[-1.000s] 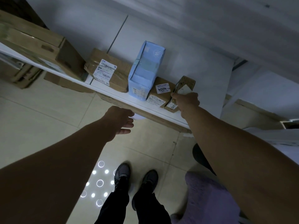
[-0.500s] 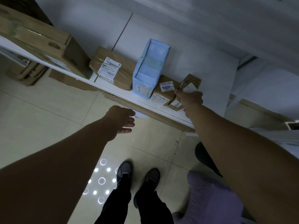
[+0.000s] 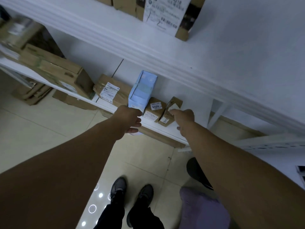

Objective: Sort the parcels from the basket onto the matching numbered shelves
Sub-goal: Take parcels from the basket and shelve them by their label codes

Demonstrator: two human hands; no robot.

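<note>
Brown cardboard made up most of the row on the white shelf (image 3: 166,129). The small parcel (image 3: 171,109) stood tilted at the row's right end, leaning against the labelled box (image 3: 154,109) marked 4004. The right hand (image 3: 184,119) reached to it, fingers (image 3: 173,111) touching its near face; whether they gripped or had let go could not be told. The left hand (image 3: 128,120) hovered at the shelf edge below the blue carton (image 3: 142,90), fingers loosely spread and holding nothing.

Risk, as judged: the small parcel sat close to the front edge and off upright, so a careless withdrawal of the right hand could drag it over the lip to the floor (image 3: 41,121). A nudge leftward could push the labelled box into the tall blue carton, which looked the likeliest to topple.

Contents: this shelf carried, left to right, a large flat box (image 3: 54,71), a taped parcel (image 3: 112,91) with a white label, the blue carton, the labelled box and the small parcel. The upper shelf (image 3: 148,45) held more boxes, only partly seen. The basket could not be identified; a purple shape (image 3: 203,210) lay low right.
</note>
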